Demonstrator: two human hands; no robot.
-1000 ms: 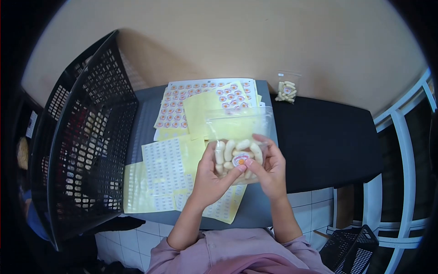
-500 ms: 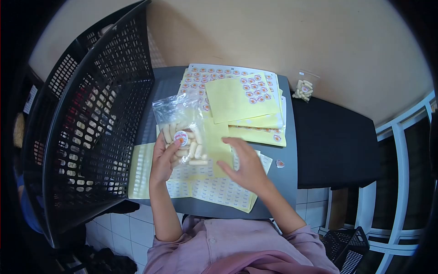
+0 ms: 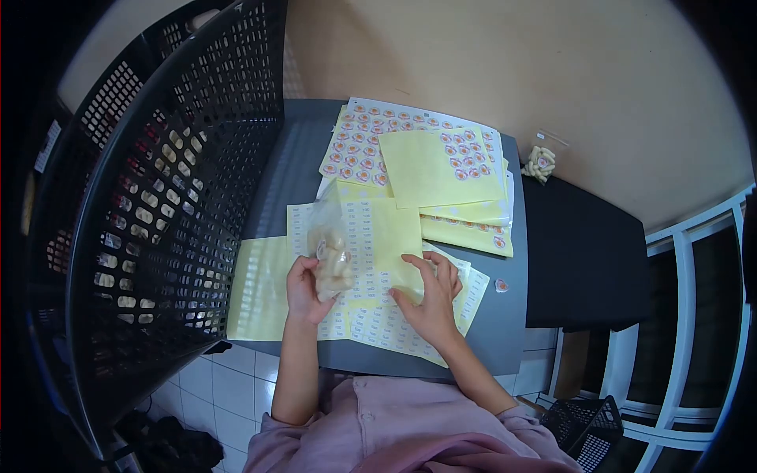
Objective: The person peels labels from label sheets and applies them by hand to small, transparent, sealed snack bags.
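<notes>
My left hand [image 3: 307,290] is closed on the lower left side of a clear plastic bag [image 3: 334,264] holding pale, finger-shaped pieces. The bag is turned edge-on, so its round sticker shows only in part. Under it lies a yellow sheet of small printed labels [image 3: 363,236], peeled bare on its right side. Just above that sheet's right edge is my right hand [image 3: 432,298], thumb and forefinger apart and the other fingers curled. Nothing shows between them. More label sheets [image 3: 394,335] lie beneath both hands.
Sheets of round orange-and-red stickers [image 3: 359,146] are stacked at the table's back. One loose round sticker [image 3: 501,285] lies to the right. A tall black plastic crate [image 3: 181,197] borders the left side. Another filled bag [image 3: 541,162] rests by the wall on a black surface [image 3: 583,252].
The bag has turned from facing me to edge-on, still in my left hand. My right hand has come slightly lower, its fingers more bent. The whole view has shifted a little.
</notes>
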